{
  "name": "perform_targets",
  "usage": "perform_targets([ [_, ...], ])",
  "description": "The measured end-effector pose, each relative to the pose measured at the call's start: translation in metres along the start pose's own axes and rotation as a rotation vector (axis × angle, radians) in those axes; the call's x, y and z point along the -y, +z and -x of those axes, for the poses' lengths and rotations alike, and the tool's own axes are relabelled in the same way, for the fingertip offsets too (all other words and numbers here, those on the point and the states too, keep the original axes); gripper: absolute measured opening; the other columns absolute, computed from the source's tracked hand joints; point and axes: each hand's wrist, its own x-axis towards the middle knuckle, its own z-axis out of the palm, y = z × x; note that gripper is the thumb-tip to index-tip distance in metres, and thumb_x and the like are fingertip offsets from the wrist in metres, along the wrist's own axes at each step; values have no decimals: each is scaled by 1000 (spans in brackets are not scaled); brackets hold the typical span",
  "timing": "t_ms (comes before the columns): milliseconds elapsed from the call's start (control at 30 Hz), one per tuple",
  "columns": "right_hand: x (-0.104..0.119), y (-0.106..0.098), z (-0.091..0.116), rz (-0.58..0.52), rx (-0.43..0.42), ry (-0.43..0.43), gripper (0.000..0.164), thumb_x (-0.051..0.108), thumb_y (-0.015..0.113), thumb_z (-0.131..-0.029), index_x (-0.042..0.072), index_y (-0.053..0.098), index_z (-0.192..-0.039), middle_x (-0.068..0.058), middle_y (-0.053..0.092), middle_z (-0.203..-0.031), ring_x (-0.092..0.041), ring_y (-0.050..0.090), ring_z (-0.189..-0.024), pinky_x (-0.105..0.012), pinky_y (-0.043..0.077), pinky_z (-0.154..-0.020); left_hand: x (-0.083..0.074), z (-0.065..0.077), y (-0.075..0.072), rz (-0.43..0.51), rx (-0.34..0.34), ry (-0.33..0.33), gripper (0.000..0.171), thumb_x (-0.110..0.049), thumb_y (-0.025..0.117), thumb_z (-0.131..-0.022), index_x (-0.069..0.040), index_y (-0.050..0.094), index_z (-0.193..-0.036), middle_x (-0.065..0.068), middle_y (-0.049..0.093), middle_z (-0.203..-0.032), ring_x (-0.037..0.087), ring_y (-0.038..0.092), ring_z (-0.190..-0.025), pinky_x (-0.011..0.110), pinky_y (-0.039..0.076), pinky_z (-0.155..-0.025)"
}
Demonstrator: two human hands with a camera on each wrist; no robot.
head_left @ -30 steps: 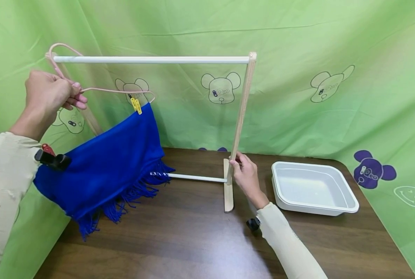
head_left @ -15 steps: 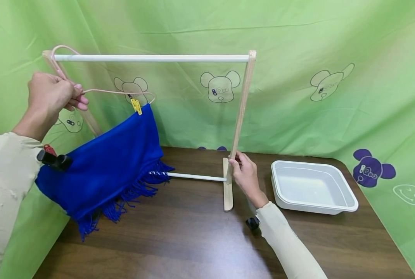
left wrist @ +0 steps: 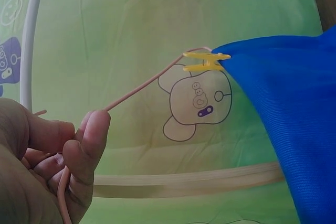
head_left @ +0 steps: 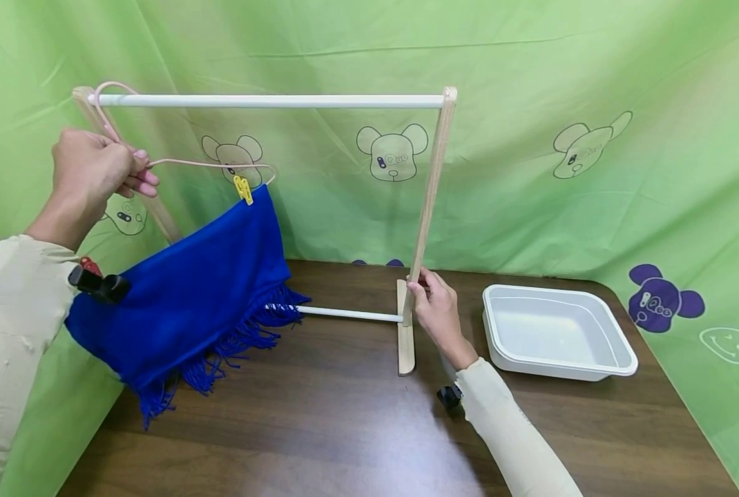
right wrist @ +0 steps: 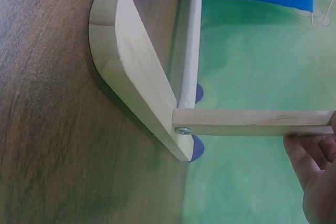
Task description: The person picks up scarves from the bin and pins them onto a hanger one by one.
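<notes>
My left hand (head_left: 96,169) grips a pink clothes hanger (head_left: 204,163) at the base of its hook, which loops over the left end of the rack's white top bar (head_left: 270,101). From the hanger hangs a blue fringed scarf (head_left: 189,297), held at its right corner by a yellow clothespin (head_left: 243,190). A red clothespin (head_left: 88,265) shows by the scarf's left side, mostly behind the wrist camera. My right hand (head_left: 438,307) holds the lower part of the rack's right wooden post (head_left: 433,186); in the right wrist view its fingers (right wrist: 304,161) lie against the post.
A white plastic tub (head_left: 556,331) stands on the brown table (head_left: 320,428) to the right of the rack. The rack's wooden foot (head_left: 406,352) and white lower bar (head_left: 351,315) sit low in the middle. A green printed curtain (head_left: 519,62) surrounds the table.
The rack's left top end appears slightly farther left, and the left hand with the hanger slightly farther right. Both hands keep their holds.
</notes>
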Motion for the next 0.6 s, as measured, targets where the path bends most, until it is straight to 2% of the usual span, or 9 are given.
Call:
perform_targets([
  [600, 0, -3, 2, -4, 1, 12, 29, 11, 63, -87, -1, 61, -114, -12, 66, -95, -23, 68, -85, -26, 57, -76, 6, -2, 7, -3, 7, 8, 20, -8, 61, -87, -17, 65, -69, -4, 67, -55, 13, 67, -50, 23, 52, -46],
])
